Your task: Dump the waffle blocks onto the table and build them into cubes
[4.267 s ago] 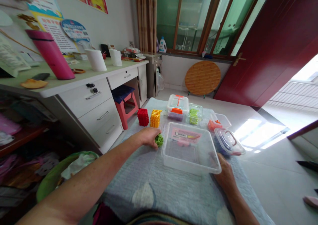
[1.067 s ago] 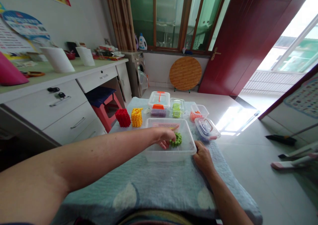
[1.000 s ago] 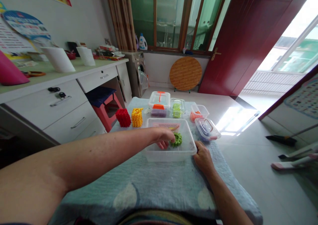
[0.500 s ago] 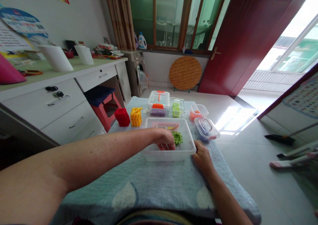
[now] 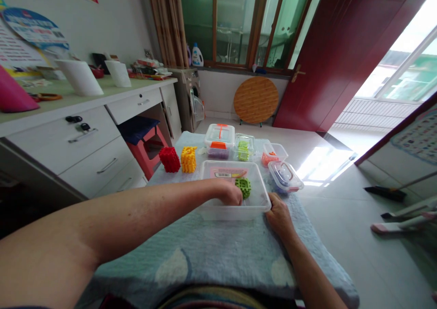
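My left hand (image 5: 229, 193), curled empty, sits at nine o'clock of the green cube (image 5: 243, 187); my right hand (image 5: 278, 213) grips the clear bin (image 5: 235, 209).

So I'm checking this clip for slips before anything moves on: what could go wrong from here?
The green block cube sits in the clear tub right by the left hand, with no clear grip on it; a nudge might break pieces off. The right hand only rests at the tub's near corner, so the tub could slide on the soft blue quilt.
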Action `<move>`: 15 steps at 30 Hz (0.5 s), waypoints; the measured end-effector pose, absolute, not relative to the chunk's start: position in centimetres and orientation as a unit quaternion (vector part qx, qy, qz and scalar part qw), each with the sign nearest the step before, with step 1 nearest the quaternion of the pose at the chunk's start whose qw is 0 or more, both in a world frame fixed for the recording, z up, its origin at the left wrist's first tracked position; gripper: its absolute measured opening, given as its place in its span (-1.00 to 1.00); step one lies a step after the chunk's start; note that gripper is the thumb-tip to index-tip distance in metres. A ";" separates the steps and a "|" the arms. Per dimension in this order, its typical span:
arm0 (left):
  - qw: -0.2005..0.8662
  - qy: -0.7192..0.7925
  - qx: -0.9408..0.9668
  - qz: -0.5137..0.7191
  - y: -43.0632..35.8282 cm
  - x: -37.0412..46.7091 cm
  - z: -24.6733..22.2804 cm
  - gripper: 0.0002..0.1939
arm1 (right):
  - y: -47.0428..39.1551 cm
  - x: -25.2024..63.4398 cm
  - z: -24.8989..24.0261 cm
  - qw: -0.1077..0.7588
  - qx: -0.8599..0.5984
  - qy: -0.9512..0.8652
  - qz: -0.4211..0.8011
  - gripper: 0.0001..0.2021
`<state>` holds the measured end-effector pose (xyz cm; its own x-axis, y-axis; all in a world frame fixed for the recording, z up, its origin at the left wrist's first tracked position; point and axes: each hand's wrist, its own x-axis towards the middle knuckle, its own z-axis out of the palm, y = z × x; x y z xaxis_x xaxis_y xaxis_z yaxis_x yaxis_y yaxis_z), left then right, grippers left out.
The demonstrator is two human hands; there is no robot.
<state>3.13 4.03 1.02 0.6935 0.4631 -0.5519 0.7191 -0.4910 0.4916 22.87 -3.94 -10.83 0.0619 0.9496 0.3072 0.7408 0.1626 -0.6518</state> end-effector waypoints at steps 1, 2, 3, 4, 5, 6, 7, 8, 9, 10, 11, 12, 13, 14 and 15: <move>0.366 0.330 0.849 -0.189 3.9 3.4 1.1 -0.90 | -3.9 22.9 -10.9 0.364 -0.631 -0.669 0.145 -0.72; 0.368 0.316 0.851 -0.203 3.7 3.6 1.2 -0.90 | -3.9 22.9 -10.9 0.365 -0.631 -0.669 0.146 -0.72; 0.366 0.306 0.853 -0.213 3.6 3.7 1.2 -0.90 | -3.9 22.9 -10.9 0.367 -0.630 -0.668 0.146 -0.72; 0.361 0.301 0.856 -0.215 3.5 3.8 1.1 -0.88 | -3.9 22.9 -10.9 0.369 -0.630 -0.668 0.146 -0.72; 0.356 0.299 0.859 -0.216 3.5 3.9 1.0 -0.87 | -3.9 22.9 -11.0 0.370 -0.630 -0.667 0.146 -0.72; 0.352 0.297 0.861 -0.217 3.5 3.8 0.8 -0.86 | -3.9 22.8 -10.9 0.371 -0.629 -0.667 0.146 -0.72; 0.349 0.295 0.863 -0.218 3.5 3.7 0.6 -0.85 | -3.9 22.8 -10.9 0.371 -0.629 -0.667 0.146 -0.72; 0.347 0.293 0.863 -0.221 3.5 3.6 0.4 -0.85 | -3.9 22.8 -10.9 0.372 -0.630 -0.666 0.148 -0.72; 0.347 0.290 0.863 -0.224 3.6 3.6 0.3 -0.85 | -3.9 22.8 -10.8 0.371 -0.630 -0.665 0.151 -0.72; 0.347 0.286 0.863 -0.228 3.6 3.5 0.2 -0.85 | -3.9 22.7 -10.8 0.371 -0.630 -0.665 0.153 -0.71; 0.349 0.283 0.863 -0.232 3.7 3.5 0.2 -0.85 | -4.0 22.7 -10.7 0.371 -0.630 -0.664 0.156 -0.71; 0.351 0.279 0.862 -0.237 3.7 3.5 0.3 -0.85 | -4.0 22.6 -10.6 0.372 -0.630 -0.663 0.156 -0.71; 0.353 0.274 0.861 -0.242 3.7 3.5 0.5 -0.86 | -4.0 22.6 -10.5 0.373 -0.630 -0.663 0.156 -0.71; 0.356 0.271 0.860 -0.247 3.7 3.5 0.8 -0.86 | -4.1 22.6 -10.4 0.374 -0.630 -0.663 0.156 -0.71; 0.358 0.267 0.859 -0.250 3.7 3.5 1.2 -0.86 | -4.1 22.5 -10.3 0.375 -0.630 -0.662 0.156 -0.71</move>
